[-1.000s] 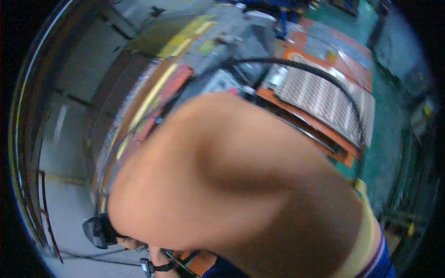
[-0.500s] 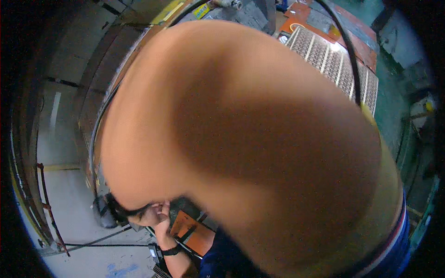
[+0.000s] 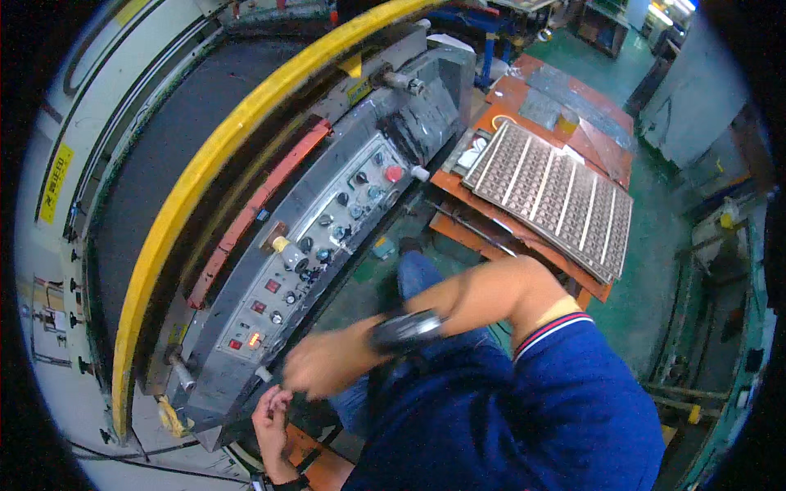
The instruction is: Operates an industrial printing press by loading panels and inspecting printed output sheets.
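Both hands now show where a bare arm filled the view a moment ago. Left hand (image 3: 273, 419) curls loosely, holding nothing, just below the grey slanted metal control panel (image 3: 315, 245); blurred right hand (image 3: 321, 367) hovers beside its lower edge, grip unreadable.

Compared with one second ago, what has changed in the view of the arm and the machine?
The right arm, which filled the picture close to the camera, has dropped away; the right hand is now blurred at the lower edge of the grey control panel. The panel is now uncovered. The left hand remains low beneath it. The ribbed metal tray stays on its orange stand.
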The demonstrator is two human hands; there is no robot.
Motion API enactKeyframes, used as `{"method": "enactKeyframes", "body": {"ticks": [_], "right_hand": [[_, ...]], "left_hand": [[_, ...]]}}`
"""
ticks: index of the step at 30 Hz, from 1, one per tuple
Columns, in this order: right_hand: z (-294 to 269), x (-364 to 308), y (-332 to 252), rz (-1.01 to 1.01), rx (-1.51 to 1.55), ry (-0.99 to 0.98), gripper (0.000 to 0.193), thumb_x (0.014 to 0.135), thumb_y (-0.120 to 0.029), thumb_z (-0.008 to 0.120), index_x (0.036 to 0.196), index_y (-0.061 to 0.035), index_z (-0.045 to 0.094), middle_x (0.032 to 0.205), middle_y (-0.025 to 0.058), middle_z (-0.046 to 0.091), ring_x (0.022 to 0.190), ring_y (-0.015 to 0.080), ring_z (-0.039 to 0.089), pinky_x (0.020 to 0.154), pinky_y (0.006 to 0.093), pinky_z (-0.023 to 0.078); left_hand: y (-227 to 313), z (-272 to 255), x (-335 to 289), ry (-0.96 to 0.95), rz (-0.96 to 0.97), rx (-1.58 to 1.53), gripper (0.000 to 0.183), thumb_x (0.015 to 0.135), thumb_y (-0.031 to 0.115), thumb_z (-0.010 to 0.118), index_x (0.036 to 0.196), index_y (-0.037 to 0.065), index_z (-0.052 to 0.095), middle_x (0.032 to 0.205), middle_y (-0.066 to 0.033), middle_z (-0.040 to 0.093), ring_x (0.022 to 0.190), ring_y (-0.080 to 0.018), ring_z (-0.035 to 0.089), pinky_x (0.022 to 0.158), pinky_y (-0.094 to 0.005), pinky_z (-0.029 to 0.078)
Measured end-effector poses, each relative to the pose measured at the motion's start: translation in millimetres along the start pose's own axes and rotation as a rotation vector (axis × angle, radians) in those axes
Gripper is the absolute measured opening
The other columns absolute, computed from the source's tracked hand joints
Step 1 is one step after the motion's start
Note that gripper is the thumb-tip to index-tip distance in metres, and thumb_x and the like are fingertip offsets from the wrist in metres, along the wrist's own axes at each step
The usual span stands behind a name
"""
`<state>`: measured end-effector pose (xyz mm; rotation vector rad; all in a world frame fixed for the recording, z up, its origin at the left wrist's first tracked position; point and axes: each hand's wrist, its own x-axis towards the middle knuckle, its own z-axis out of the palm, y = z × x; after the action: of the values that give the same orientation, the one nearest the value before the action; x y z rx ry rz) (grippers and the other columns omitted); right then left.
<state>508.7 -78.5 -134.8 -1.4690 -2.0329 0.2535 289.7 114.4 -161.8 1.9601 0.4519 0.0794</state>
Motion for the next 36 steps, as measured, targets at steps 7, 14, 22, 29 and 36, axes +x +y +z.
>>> {"method": "enactKeyframes", "body": {"ticks": [7, 14, 22, 29, 36], "right_hand": [[-52.9, -292.4, 90.9, 1.221, -0.230, 0.481, 0.026, 0.081, -0.021, 0.062, 0.100, -0.0028, 0.065, 0.094, 0.0199, 0.064, 0.089, 0.0370, 0.061, 0.080, 0.0449, 0.049], [-48.7, -395.0, 125.8, 1.430, -0.720, 0.359, 0.031, 0.081, -0.024, 0.065, 0.104, -0.0038, 0.059, 0.107, 0.0134, 0.057, 0.103, 0.0318, 0.052, 0.088, 0.0421, 0.043], [-44.8, -402.1, 149.5, 1.446, -0.854, 0.087, 0.034, 0.080, -0.015, 0.055, 0.112, -0.0044, 0.059, 0.120, 0.0094, 0.055, 0.109, 0.0269, 0.049, 0.089, 0.0406, 0.041], [-146.8, -384.8, 22.0, 1.039, -1.157, 0.635, 0.035, 0.076, -0.002, 0.057, 0.111, -0.0049, 0.061, 0.111, 0.0128, 0.063, 0.101, 0.0309, 0.059, 0.087, 0.0401, 0.046], [-257.3, -337.0, -195.4, 0.775, -1.083, 1.333, 0.020, 0.095, -0.009, 0.051, 0.105, 0.0025, 0.063, 0.102, 0.0135, 0.067, 0.096, 0.0211, 0.064, 0.084, 0.0328, 0.050]], "left_hand": [[4.1, 6.2, 16.8, -0.014, -0.007, -0.065, 0.029, 0.092, 0.003, 0.053, 0.119, -0.004, 0.053, 0.100, -0.0118, 0.066, 0.093, -0.0181, 0.061, 0.085, -0.0295, 0.046], [27.0, 33.9, 48.5, -0.105, -0.013, -0.006, 0.033, 0.086, -0.009, 0.048, 0.117, -0.004, 0.054, 0.099, -0.0121, 0.067, 0.095, -0.0178, 0.063, 0.087, -0.0287, 0.045], [32.0, 43.1, 63.7, -0.114, -0.042, 0.020, 0.031, 0.086, -0.008, 0.049, 0.116, -0.004, 0.054, 0.099, -0.0123, 0.068, 0.094, -0.0158, 0.062, 0.087, -0.0288, 0.046], [46.6, 68.1, 94.3, -0.179, 0.030, -0.034, 0.032, 0.086, -0.009, 0.049, 0.116, -0.003, 0.054, 0.099, -0.0126, 0.068, 0.094, -0.0171, 0.063, 0.086, -0.0287, 0.047], [96.6, 115.3, 135.2, -0.331, 0.092, -0.071, 0.032, 0.086, -0.006, 0.053, 0.118, -0.003, 0.055, 0.106, -0.0146, 0.067, 0.100, -0.0178, 0.063, 0.087, -0.0280, 0.048]]}}
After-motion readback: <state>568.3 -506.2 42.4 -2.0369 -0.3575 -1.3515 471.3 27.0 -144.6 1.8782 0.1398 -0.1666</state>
